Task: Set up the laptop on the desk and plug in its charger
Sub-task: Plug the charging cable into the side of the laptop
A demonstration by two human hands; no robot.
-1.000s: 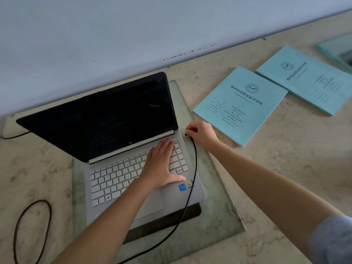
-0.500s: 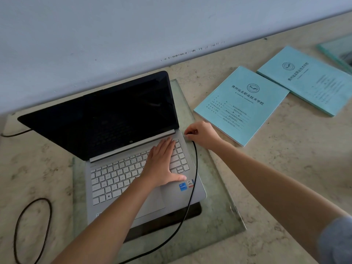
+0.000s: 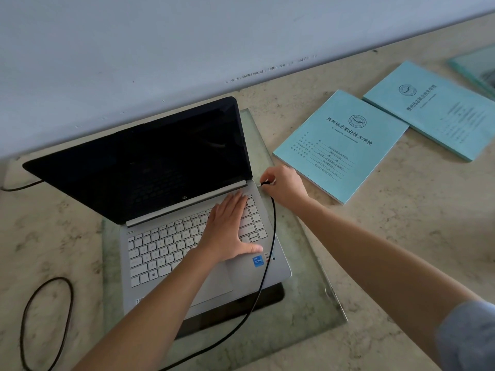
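Head view: the open HP laptop point(image 3: 187, 236), screen dark, sits on a glass plate point(image 3: 308, 290) on the marbled worktop point(image 3: 401, 250), lid toward the wall point(image 3: 160, 49) at 12 o'clock. The left hand point(image 3: 230, 231) lies flat on the keyboard's right side, fingers straight, thumb spread. At the laptop's 2 o'clock corner the right hand point(image 3: 284, 186) pinches the charger plug point(image 3: 263, 183), its metal tip just beside the laptop's side edge. The black charger cable point(image 3: 270, 250) drapes across the palm rest toward 6 o'clock. Two turquoise booklets point(image 3: 340, 145) point(image 3: 439, 108) lie at 2 o'clock, the nearer just beside the right hand. A black cable loop point(image 3: 45, 322) lies at 8 o'clock.
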